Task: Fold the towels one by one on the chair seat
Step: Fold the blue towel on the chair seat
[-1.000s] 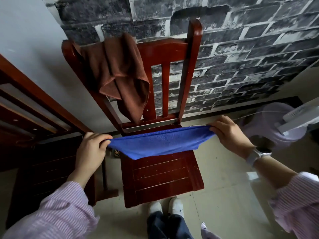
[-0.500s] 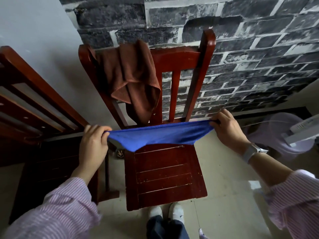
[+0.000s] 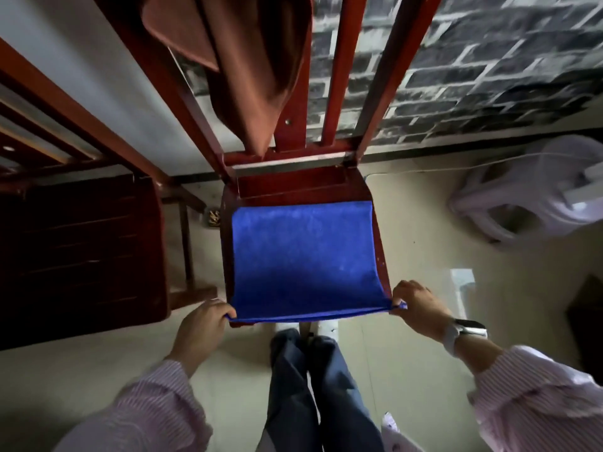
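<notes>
Two near corners of the blue towel point(image 3: 303, 256), spread flat on the chair seat point(image 3: 381, 256), were pinched by left hand point(image 3: 202, 324) and right hand point(image 3: 421, 308). Brown towel point(image 3: 248, 70) hung waiting. Likely next: fold corners away, edges matched.

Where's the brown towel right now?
In the head view, the brown towel hangs over the left side of the chair backrest, above the blue towel spread on the seat.
</notes>
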### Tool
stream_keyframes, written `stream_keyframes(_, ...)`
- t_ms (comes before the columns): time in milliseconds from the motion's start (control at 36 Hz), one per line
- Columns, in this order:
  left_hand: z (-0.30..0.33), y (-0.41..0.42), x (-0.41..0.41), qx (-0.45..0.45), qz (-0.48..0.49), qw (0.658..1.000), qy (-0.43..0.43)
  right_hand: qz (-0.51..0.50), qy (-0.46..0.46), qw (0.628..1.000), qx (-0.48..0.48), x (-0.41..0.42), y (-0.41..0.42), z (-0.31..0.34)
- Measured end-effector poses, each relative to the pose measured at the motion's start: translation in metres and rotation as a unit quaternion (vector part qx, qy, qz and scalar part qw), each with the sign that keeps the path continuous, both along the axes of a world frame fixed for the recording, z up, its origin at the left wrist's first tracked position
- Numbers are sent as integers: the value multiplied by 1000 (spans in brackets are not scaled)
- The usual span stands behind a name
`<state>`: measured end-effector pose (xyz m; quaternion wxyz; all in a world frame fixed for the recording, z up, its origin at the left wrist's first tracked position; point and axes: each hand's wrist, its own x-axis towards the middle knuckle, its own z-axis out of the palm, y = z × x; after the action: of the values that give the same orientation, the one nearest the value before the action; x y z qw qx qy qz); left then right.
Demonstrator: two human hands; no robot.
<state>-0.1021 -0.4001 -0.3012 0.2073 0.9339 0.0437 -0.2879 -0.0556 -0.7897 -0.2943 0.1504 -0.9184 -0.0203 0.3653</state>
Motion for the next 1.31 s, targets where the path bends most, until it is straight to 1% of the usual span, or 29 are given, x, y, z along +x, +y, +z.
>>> stream_keyframes(56,-8,-2,-5,-7,0,999,40,3,27,999,-18,-9,0,-9)
stream_keyframes(111,-14,-1,-6,-33,18,998,53,-21,47,998,-25,-15,0,-12)
stream_keyframes(139,-18,1,-4,-53,46,996,50,-36,48,998,-20,-15,0,-14)
stream_keyframes(194,-23,3,2,-93,146,984,46,-78,31,996,0,-13,0,-19)
stream_keyframes(278,-24,4,23,-168,291,941,44,-162,-26,985,52,4,5,-25)
stream_keyframes(389,-31,4,52,-244,391,887,-8,-281,-75,951,102,40,21,-24)
stream_keyframes(444,-38,2,67,-273,431,860,-20,-307,-99,939,118,58,28,-28)
stream_keyframes(472,-42,1,75,-276,442,853,-28,-313,-109,935,125,67,32,-31)
stream_keyframes(583,-59,-1,104,-266,457,846,-67,-323,-151,924,141,96,42,-48)
stream_keyframes(694,-77,-3,131,-234,452,855,-98,-321,-180,921,130,122,48,-72)
stream_keyframes(778,-94,-2,148,-214,444,864,-105,-330,-189,917,122,140,50,-92)
stream_keyframes(972,-125,-2,166,-177,422,882,-110,-325,-174,927,75,158,50,-121)
stream_keyframes(1056,-130,-2,168,-164,374,908,-96,-333,-151,930,46,161,49,-126)
stream_keyframes(1111,-130,-3,169,-154,359,916,-88,-316,-143,938,16,161,50,-125)
stream_keyframes(1139,-130,-2,170,-150,370,913,-82,-292,-155,944,1,160,51,-125)
stream_keyframes(1222,-134,3,176,-133,447,884,-25,-184,-235,953,-43,156,59,-120)
stream_keyframes(1306,-134,4,184,-122,507,853,36,-27,-280,959,-28,150,74,-117)
